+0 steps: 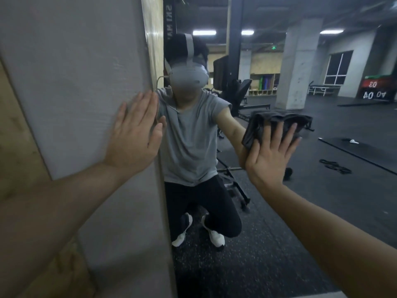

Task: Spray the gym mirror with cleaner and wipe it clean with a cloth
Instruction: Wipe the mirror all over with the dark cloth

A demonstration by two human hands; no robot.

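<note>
The gym mirror [300,190] fills the right two thirds of the head view, its left edge running down beside a grey wall panel. My right hand [270,153] lies flat on the glass with fingers spread, pressing a dark grey cloth [277,121] against it; the cloth bunches above and left of my fingertips. My left hand [135,134] rests flat and empty on the grey panel at the mirror's left edge. No spray bottle is in view.
The grey wall panel [75,93] and a wooden board [19,147] stand to the left. The mirror reflects a kneeling person, black rubber flooring, a concrete pillar, gym equipment and a window.
</note>
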